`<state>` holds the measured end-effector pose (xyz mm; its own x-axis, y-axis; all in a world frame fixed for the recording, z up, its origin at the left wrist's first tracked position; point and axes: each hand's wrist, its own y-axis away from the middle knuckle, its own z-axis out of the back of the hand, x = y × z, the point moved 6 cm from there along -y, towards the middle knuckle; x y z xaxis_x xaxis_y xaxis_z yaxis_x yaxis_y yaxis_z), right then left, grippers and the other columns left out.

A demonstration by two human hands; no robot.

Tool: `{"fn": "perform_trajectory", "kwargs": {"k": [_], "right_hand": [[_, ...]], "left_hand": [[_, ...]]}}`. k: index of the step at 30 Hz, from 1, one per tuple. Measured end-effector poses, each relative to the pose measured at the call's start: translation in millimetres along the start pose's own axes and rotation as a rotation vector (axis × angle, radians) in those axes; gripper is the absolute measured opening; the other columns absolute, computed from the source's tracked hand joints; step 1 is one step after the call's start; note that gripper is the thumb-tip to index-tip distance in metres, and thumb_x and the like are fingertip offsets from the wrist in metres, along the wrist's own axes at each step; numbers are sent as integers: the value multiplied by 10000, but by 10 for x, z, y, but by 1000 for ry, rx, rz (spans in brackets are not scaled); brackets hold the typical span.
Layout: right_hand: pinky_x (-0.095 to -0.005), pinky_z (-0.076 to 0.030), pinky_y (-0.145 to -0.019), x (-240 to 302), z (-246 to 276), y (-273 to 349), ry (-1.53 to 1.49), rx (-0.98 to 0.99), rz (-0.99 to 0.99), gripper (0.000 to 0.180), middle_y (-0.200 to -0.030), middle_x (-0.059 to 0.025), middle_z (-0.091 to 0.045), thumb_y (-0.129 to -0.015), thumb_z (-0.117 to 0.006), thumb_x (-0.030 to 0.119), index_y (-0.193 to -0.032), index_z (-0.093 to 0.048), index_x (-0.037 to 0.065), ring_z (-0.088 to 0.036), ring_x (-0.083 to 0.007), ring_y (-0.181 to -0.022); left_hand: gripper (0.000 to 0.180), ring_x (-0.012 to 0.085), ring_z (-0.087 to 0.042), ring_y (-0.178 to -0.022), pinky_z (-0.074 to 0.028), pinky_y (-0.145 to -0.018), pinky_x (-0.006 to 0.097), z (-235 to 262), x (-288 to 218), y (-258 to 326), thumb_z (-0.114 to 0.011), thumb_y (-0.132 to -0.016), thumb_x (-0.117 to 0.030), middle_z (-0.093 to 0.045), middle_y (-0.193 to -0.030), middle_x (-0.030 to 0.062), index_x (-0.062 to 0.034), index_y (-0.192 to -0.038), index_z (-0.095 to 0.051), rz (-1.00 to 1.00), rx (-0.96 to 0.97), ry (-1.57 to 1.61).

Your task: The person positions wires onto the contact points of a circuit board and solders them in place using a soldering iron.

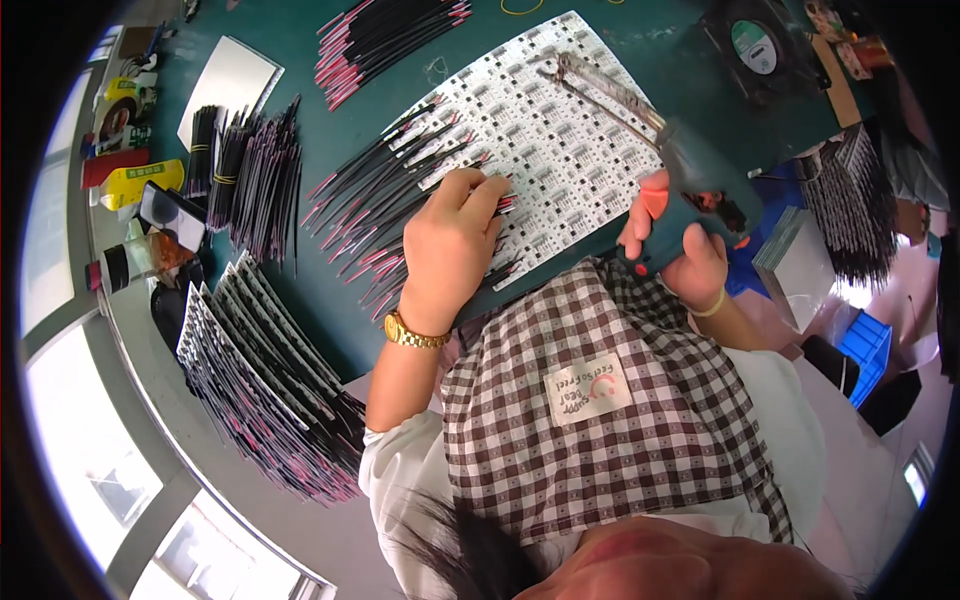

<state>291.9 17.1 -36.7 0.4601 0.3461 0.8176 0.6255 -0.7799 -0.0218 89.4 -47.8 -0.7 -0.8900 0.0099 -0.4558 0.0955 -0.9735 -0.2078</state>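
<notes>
A white circuit board panel (570,130) with many small repeated black patterns lies slanted on the green table. Black wires with reddish ends (375,185) fan out along its left side, their inner ends lying on the panel's left part. My left hand (450,245), a gold watch on its wrist, is over these wires with the fingers bent together on a wire (507,203) near the panel's edge; the fingertips are partly hidden. My right hand (700,265) is closed round a dark soldering gun (690,175) with an orange trigger. Its metal tip (560,70) is above the panel's far part.
More wires (385,40) lie at the far edge, and wire bundles (255,175) at the left beside white sheets (225,85). Wired panels (270,390) stand stacked at my left. A black fan (750,50) stands far right; a blue crate (865,355) sits lower right.
</notes>
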Motion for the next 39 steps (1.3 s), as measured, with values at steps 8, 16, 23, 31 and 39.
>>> {"fn": "perform_trajectory", "kwargs": {"k": [8,16,23,31,39], "right_hand": [[-318,-461,-701,-19,164,509,376,84,-179,482,-912,-100,-572,-840,-587,314,-1190,-479,1,-556,-180,-785],[-343,-481,-697,46,-7,487,987,338,88,315,-942,-145,-608,-727,-625,105,-1015,-585,-15,-602,-314,-782],[-328,-474,-728,78,-54,407,841,243,51,361,-949,-159,-595,-749,-623,135,-1051,-547,-49,-594,-290,-804],[-323,-424,-852,-8,-11,527,860,310,41,427,-1108,-138,-566,-795,-611,162,-1168,-517,-24,-541,-247,-1009],[-344,-374,-945,-131,167,738,687,191,17,459,-1243,-123,-532,-845,-596,246,-1224,-507,2,-494,-218,-1150]], "left_hand": [[366,203,-604,-720,-494,-592,306,-49,-37,36,-709,-579,-16,-573,-887,47,-82,-932,-635,-30,-47,-120],[404,212,-602,-705,-496,-591,305,-7,23,18,-705,-541,-3,-574,-883,49,-80,-932,-638,-30,-64,-50],[380,205,-598,-668,-491,-567,300,-1,57,3,-695,-537,10,-580,-861,41,-80,-903,-645,-10,-47,28],[329,188,-604,-636,-489,-557,279,-12,67,19,-645,-590,48,-613,-876,41,-81,-892,-662,18,-41,23],[352,197,-594,-666,-484,-564,299,-18,48,17,-682,-563,6,-570,-850,34,-86,-901,-643,-18,-45,11]]}}
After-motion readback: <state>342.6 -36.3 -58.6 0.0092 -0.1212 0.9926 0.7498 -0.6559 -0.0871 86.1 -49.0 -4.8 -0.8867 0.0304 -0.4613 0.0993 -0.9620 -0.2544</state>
